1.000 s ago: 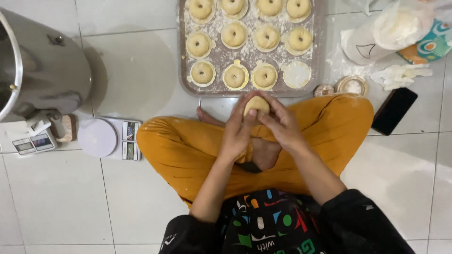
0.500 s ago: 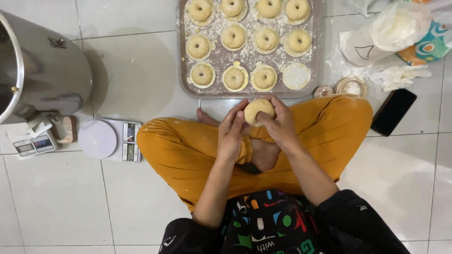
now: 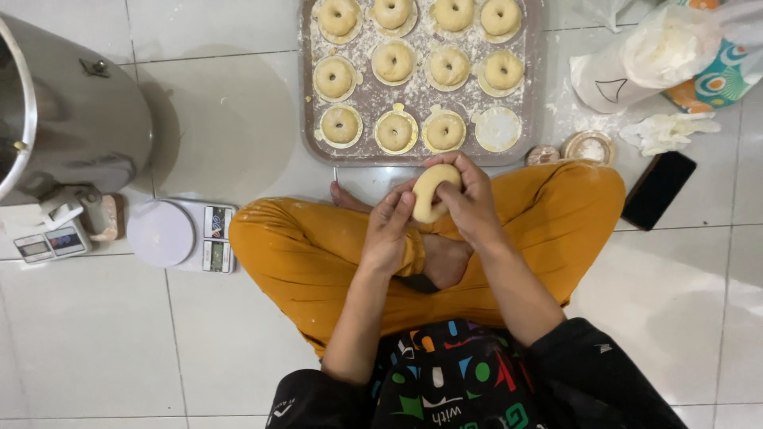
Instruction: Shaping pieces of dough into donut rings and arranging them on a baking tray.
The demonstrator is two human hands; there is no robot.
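Both hands shaping a dough ring point(image 3: 433, 191) above the tray's point(image 3: 318, 155) near edge.
Left hand point(image 3: 387, 230) and right hand point(image 3: 470, 202) curl closed around it; overstretching could, seemingly, tear the thin side.

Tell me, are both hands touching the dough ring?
Touching. The head view shows the left hand and right hand wrapped around the dough ring, fingers pressed on it.

A steel pot point(image 3: 67, 111) stands upper left, a white kitchen scale point(image 3: 181, 234) below it; a black phone point(image 3: 658, 189) lies right.
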